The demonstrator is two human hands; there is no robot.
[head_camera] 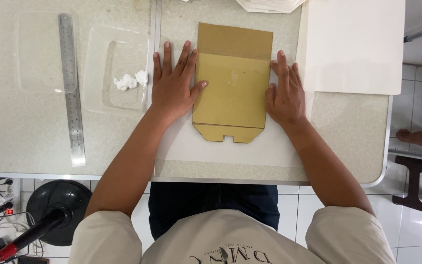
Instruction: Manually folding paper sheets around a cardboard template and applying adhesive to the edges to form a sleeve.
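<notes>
Centre of the frame: a flat brown folded cardboard piece with angled lower corners and a notched bottom edge (231,85), lying on a white sheet (221,149) spread over a pale speckled table (30,132).

Risk, as a judgement: uneven pressure from the two sides could skew the cardboard on the smooth sheet, leaving the fold out of line. A slip of the palm toward the left could also reach the blob of white paste (129,81) in the clear plastic tray (116,71) left of centre, smearing the work.

Left hand (173,83): flat, palm down, fingers spread and pointing to the top of the frame, thumb tip touching the cardboard's left edge; pressing, grasping nothing. Right hand (284,93): likewise flat and unclenched, fingers together, resting against the cardboard's right edge, holding nothing. Both forearms coming up from the bottom of the frame, converging on the piece.

Far left: a long steel ruler (72,88) lying upright in the frame. Upper right: a large white board (352,44) overlapping the table edge.
</notes>
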